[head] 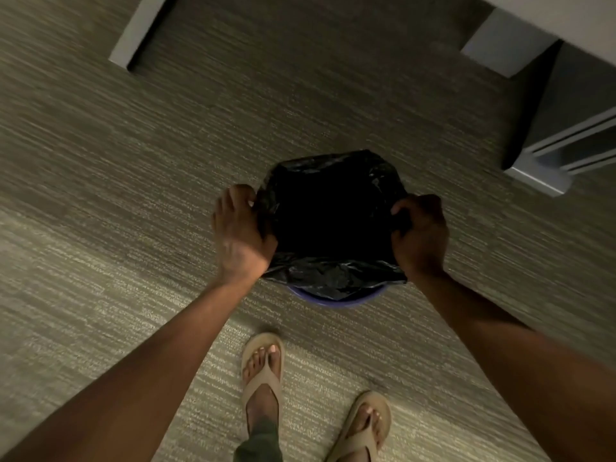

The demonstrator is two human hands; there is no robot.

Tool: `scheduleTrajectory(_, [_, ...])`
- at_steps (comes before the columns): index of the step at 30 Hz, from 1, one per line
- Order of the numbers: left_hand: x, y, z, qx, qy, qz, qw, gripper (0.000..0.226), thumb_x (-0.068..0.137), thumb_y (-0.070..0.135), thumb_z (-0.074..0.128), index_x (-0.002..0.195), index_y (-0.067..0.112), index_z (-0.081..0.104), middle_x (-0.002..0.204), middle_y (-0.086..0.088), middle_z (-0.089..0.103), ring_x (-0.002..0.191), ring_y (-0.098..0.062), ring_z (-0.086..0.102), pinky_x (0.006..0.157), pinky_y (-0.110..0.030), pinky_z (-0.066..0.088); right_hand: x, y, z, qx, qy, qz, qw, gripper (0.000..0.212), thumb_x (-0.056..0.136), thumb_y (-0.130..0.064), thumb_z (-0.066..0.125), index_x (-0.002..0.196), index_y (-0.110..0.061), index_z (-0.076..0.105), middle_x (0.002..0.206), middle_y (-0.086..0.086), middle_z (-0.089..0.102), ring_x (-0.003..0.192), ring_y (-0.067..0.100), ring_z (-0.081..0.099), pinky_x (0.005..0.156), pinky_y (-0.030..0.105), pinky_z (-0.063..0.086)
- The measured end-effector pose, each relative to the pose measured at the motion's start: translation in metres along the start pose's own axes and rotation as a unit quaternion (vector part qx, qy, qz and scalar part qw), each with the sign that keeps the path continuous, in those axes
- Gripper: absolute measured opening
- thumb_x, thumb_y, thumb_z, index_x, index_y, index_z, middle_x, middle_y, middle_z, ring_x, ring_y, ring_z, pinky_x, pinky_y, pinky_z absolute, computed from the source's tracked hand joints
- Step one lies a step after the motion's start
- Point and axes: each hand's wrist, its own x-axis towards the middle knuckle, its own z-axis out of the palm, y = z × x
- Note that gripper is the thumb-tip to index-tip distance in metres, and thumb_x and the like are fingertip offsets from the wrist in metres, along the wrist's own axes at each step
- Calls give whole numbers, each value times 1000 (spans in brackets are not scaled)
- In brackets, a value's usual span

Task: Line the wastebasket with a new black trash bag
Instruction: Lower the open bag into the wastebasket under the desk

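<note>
Your left hand (238, 228) and right hand (420, 234) each clutch an edge of the crinkled black plastic trash bag (330, 221), stretched open between them over the round purple wastebasket (333, 302), just beyond your sandalled feet (263, 368).

Single head-worn view, looking steeply down from standing height at the carpet (100, 195); both forearms reach forward from the lower edge.

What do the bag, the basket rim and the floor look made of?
Bag: thin black plastic film, glossy, with crinkles catching light. Basket rim: smooth bluish-purple, probably moulded plastic; only a sliver shows. Floor: looks like low-pile carpet, matte, striated grey-beige weave.
</note>
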Motion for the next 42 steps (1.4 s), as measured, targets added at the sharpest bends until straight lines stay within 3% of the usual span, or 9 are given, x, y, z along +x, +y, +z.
scheduleTrajectory(5, [11,8,8,-47,-91,48,994,30,83,13,52,111,19,44,122,-8,45,79,-15,47,56,-25,37,9,-13,15,-72,-81,78,991,46,84,-26,55,125,-15,71,145,25,49,133,49,44,100,55,40])
scheduleTrajectory(10, [30,15,13,-89,-131,68,985,42,85,28,42,126,27,51,128,-7,59,84,-18,61,65,-28,49,31,-24,36,-71,-9,123,990,54,86,-35,50,134,-15,63,162,27,33,136,48,42,101,54,39])
scheduleTrajectory(14, [48,22,12,-84,-98,82,988,35,92,21,52,123,14,67,108,-13,77,91,-34,73,73,-41,58,55,-21,47,6,-54,191,980,47,95,-25,60,138,-6,59,142,23,61,125,42,57,100,43,44])
scheduleTrajectory(17, [57,21,15,-77,-79,37,993,37,103,36,49,123,15,70,102,-12,81,89,-33,76,72,-39,59,55,-20,41,0,-78,126,989,40,92,-22,57,130,-17,70,122,18,74,112,42,67,93,42,50])
scheduleTrajectory(20, [64,6,21,-33,-116,-47,992,32,101,25,54,121,12,74,113,-19,78,102,-41,74,81,-43,58,56,-8,32,3,-77,84,993,33,90,-27,63,122,-26,72,105,15,79,97,41,72,78,36,49])
scheduleTrajectory(25, [85,-14,26,-16,-205,-66,977,32,94,7,55,116,15,77,118,-14,77,109,-36,71,87,-40,54,72,18,31,-40,-149,47,987,36,95,-27,61,129,-29,69,114,10,79,101,38,72,86,42,55])
scheduleTrajectory(33, [125,-22,48,-47,-237,-112,964,32,98,8,48,109,18,76,102,-12,74,96,-33,71,76,-32,48,110,36,41,-66,-223,32,972,38,95,-37,61,133,-38,62,99,5,76,91,35,73,71,31,46])
scheduleTrajectory(37, [128,-27,60,-97,-253,-190,944,28,103,21,50,111,18,77,109,-13,76,98,-32,72,84,-38,55,120,30,52,-51,-264,82,960,55,100,-71,30,129,-37,62,119,8,73,107,36,68,81,35,43])
scheduleTrajectory(42, [131,-27,64,-188,-242,-265,914,24,100,24,55,85,25,74,94,-8,75,96,-32,72,81,-35,55,141,23,56,-34,-255,163,952,72,106,-63,21,120,-18,75,121,20,72,108,39,67,90,41,49])
